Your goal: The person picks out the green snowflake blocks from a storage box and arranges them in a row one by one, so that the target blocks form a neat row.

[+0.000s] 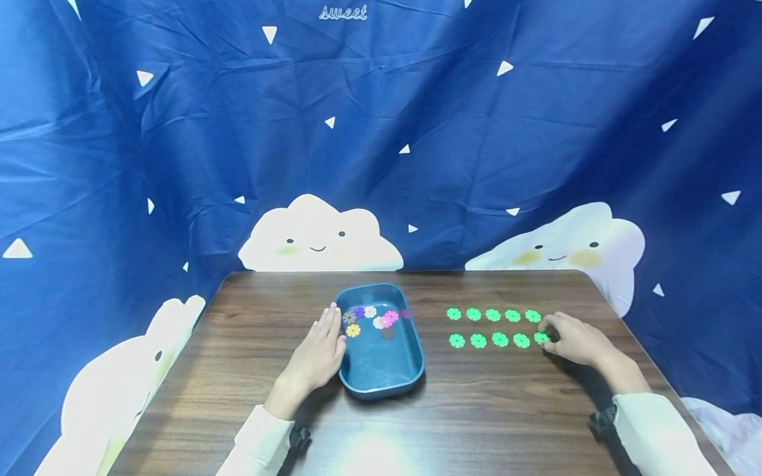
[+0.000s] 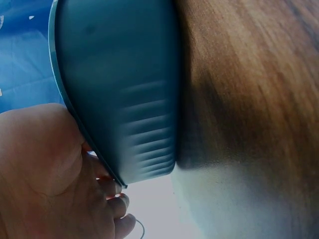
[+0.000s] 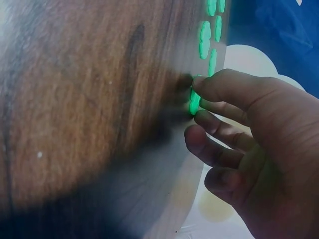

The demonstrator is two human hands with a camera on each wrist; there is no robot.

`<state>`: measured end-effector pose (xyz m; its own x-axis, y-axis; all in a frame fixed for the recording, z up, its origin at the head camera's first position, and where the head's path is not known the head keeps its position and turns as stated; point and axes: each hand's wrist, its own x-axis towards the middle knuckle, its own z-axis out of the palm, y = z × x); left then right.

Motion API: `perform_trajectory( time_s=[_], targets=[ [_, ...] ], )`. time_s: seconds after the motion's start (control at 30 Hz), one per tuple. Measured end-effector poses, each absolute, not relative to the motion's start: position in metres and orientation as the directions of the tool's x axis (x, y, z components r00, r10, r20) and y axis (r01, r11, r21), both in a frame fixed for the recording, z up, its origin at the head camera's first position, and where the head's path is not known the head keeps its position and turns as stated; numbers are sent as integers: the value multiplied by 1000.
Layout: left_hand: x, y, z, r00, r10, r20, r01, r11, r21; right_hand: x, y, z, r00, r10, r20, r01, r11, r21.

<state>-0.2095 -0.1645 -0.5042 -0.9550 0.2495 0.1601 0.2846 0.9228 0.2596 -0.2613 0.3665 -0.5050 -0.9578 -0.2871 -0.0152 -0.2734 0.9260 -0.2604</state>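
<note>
Right hand (image 1: 574, 340) pinched a green disc (image 1: 541, 337) at 3 o'clock of the rows; looked light, stiff, best grabbed by its edges. Left hand (image 1: 319, 354) lay flat, fingers straight, against the tray (image 1: 381, 383).

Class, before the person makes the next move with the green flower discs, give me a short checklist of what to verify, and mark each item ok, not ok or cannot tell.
1. Right hand is on the last green flower-shaped plastic disc of the near row: ok; fingertips touch it.
2. Disc lies flat on the dark wooden table: cannot tell; fingers cover it.
3. Two rows of green discs are even, five each: ok.
4. Left hand steadies the blue plastic tray: ok; it rests against the tray's left wall.
5. Tray holds more pieces: ok; mixed-colour discs lie at its far end.
</note>
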Motion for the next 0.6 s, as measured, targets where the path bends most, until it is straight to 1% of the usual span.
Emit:
perform_trajectory(
  time_s=[0.17,0.4,0.53,0.6],
  targets=[
    [-210,-165,-503,-956,252,152,284,922,261,-262,366,-505,-960,-279,-24,-262,926,-273],
    [-211,-165,-505,-954,257,152,290,920,263,-260,369,-501,-954,-296,42,-295,910,-290],
    [-213,-167,-503,-947,256,192,301,916,266,-259,373,-497,-954,-290,74,-299,904,-307],
    [-215,-169,-502,-941,241,239,304,912,274,-259,375,-495,-953,-289,89,-302,895,-328]
  ],
)
